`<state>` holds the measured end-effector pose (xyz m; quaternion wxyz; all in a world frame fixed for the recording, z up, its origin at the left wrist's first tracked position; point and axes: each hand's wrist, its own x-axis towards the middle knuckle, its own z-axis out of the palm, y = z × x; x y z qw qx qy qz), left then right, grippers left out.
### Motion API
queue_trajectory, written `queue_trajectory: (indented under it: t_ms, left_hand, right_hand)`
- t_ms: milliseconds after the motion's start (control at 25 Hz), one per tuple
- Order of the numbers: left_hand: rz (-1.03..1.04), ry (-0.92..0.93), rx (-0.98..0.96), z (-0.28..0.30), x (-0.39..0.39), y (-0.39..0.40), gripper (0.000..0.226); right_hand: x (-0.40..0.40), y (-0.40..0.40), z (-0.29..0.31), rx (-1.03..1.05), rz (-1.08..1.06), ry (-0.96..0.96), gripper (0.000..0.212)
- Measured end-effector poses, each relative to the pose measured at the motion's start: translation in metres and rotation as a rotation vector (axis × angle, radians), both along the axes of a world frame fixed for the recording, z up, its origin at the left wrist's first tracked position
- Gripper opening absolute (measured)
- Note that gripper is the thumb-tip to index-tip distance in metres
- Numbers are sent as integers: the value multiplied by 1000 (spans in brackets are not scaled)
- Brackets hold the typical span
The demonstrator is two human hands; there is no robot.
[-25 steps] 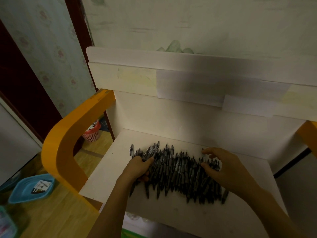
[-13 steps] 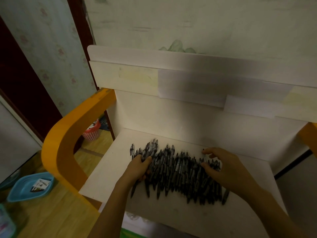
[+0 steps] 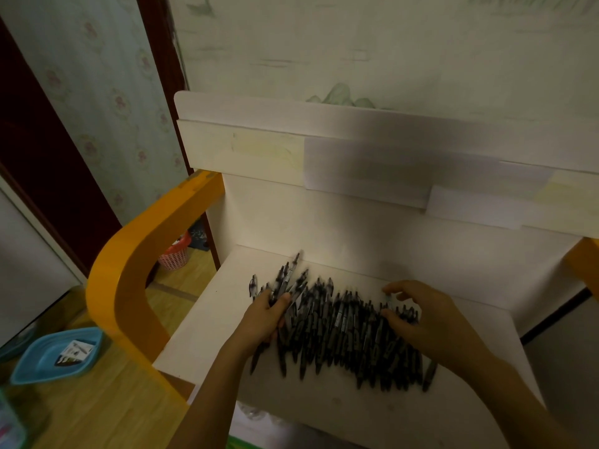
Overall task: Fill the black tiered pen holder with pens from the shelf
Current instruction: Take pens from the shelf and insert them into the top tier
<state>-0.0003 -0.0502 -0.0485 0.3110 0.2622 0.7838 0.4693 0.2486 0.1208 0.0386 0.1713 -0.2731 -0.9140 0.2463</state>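
A heap of several black pens lies on the white shelf board. My left hand grips a bunch of pens at the heap's left end, their tips fanning up and away past my thumb. My right hand rests on the heap's right side with curled fingers over the pens; whether it holds any is unclear. The black tiered pen holder is not in view.
The shelf has a white back panel and curved orange side arms. Left of it on the wooden floor lie a blue tray and, farther back, a pink basket.
My left hand has closed around a bunch of pens and raised their far ends off the heap. My right hand has barely shifted.
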Motion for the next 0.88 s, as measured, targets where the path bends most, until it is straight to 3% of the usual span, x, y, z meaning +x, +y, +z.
queue_trajectory:
  t_ms: [440, 880]
  left_hand:
    - [-55, -126, 11, 5, -3, -5, 34]
    - [-130, -112, 33, 31, 0, -16, 30]
  right_hand:
    - [2, -17, 4, 5, -87, 5, 33]
    - [10, -46, 12, 40, -141, 42, 30]
